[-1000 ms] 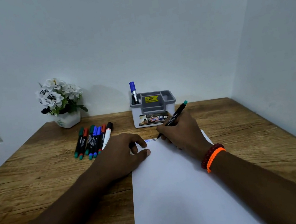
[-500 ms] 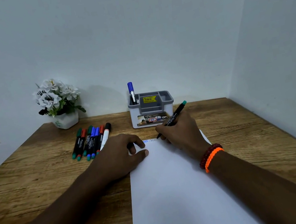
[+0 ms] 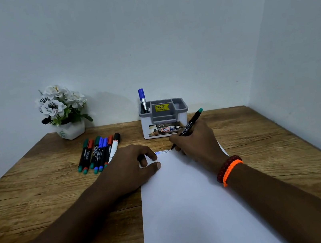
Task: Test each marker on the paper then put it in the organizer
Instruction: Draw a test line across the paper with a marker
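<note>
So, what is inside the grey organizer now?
One blue-capped marker stands upright in the organizer's back-left compartment. The other compartments show no markers above the rim; their bottoms are hidden by the walls.

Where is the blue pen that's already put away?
The blue pen stands upright in the organizer's left slot, at the back of the desk by the wall, right of the flowers.

grainy matt wood table point(image 3: 41, 195) — smooth white paper point(image 3: 190, 211), glossy plastic organizer point(image 3: 164, 120) — beaded bracelets point(image 3: 227, 169)

Left hand point(image 3: 129, 168) lies flat, fingers loosely bent; right hand point(image 3: 196, 143) keeps a pinching grip, both forearms reaching forward.
</note>
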Demonstrator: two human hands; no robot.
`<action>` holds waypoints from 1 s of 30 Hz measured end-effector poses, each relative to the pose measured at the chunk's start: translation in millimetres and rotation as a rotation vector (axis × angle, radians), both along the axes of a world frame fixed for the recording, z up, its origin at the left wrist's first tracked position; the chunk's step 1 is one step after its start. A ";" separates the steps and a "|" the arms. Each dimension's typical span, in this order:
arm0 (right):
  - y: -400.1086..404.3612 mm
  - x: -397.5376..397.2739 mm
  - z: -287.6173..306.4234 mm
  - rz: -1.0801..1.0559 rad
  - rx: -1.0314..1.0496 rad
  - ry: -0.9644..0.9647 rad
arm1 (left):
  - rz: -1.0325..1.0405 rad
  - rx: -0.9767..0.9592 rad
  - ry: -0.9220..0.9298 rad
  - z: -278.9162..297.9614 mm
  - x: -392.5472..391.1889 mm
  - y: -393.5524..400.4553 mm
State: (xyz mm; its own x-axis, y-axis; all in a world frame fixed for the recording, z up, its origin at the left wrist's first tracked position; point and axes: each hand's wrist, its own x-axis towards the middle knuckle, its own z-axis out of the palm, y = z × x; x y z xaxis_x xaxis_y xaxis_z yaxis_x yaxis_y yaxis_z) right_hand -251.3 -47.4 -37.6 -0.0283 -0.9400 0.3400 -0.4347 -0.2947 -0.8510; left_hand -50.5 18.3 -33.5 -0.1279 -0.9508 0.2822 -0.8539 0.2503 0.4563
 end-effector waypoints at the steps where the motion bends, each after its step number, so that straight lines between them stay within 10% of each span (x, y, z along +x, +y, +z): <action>1: 0.0 0.0 0.2 0.001 -0.005 0.003 | 0.001 0.002 0.000 0.0 0.1 -0.1; 30: -3.9 -3.9 -1.4 -0.025 0.005 0.001 | -0.005 0.012 -0.002 1.8 -1.3 0.9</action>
State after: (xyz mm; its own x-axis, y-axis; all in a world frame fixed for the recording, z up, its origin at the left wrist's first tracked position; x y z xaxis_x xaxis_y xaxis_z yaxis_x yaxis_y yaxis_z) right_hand -255.2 -51.3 -38.9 -0.0513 -0.9408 0.3351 -0.4430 -0.2792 -0.8519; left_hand -51.8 19.1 -31.8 -0.1338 -0.9533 0.2708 -0.8535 0.2497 0.4573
